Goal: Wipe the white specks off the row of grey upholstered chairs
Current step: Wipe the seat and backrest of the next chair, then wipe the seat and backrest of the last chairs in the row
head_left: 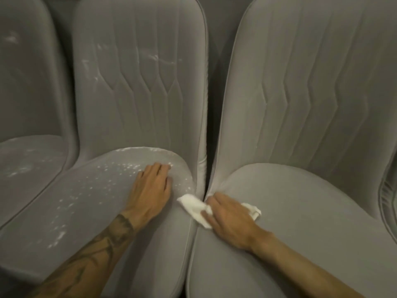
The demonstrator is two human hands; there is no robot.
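Note:
Three grey upholstered chairs stand side by side. The middle chair [137, 104] carries white specks [103, 183] across its seat and smears on its backrest. My left hand [150, 190] lies flat on that seat, fingers straight, near the back right of the cushion. My right hand [227, 218] presses a white cloth [193, 206] flat against the left edge of the right chair's seat [300, 211], at the gap between the two chairs. The cloth sticks out on both sides of the hand. The right chair's seat and backrest look free of specks.
The left chair [28, 164] shows white marks on its seat and on its backrest. A dark narrow gap [207, 179] runs between the middle and right chairs. At the far right edge part of another chair [388, 194] shows.

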